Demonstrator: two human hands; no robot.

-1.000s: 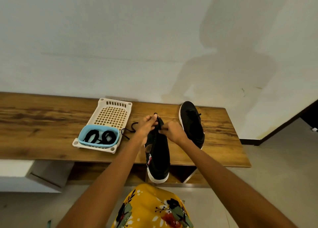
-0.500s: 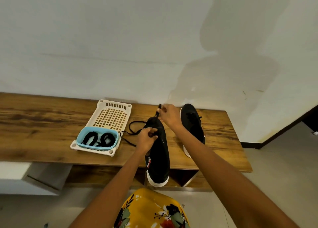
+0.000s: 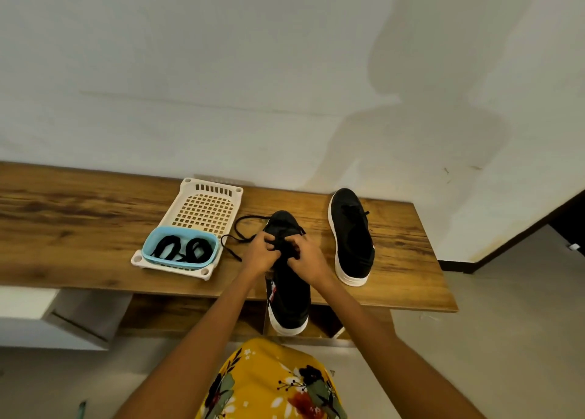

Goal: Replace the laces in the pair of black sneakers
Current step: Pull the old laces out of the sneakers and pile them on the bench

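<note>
A black sneaker with a white sole (image 3: 289,295) lies on the wooden table (image 3: 79,228), its heel hanging over the front edge. My left hand (image 3: 261,254) and my right hand (image 3: 304,259) meet over its eyelet area, fingers curled and pinching its black lace (image 3: 237,233). The loose end of that lace trails in loops to the left on the table. The second black sneaker (image 3: 351,238) lies to the right with its lace in place. Coiled black laces (image 3: 183,249) sit in a light blue tub (image 3: 180,262).
The blue tub stands in the near end of a white perforated plastic tray (image 3: 207,211) on the table's middle left. A white wall runs right behind the table. My yellow floral clothing (image 3: 272,384) fills the bottom centre. Grey floor lies to the right.
My right hand came back from the sneaker's toe to the eyelets beside my left hand. The loose lace now lies further out on the table to the left.
</note>
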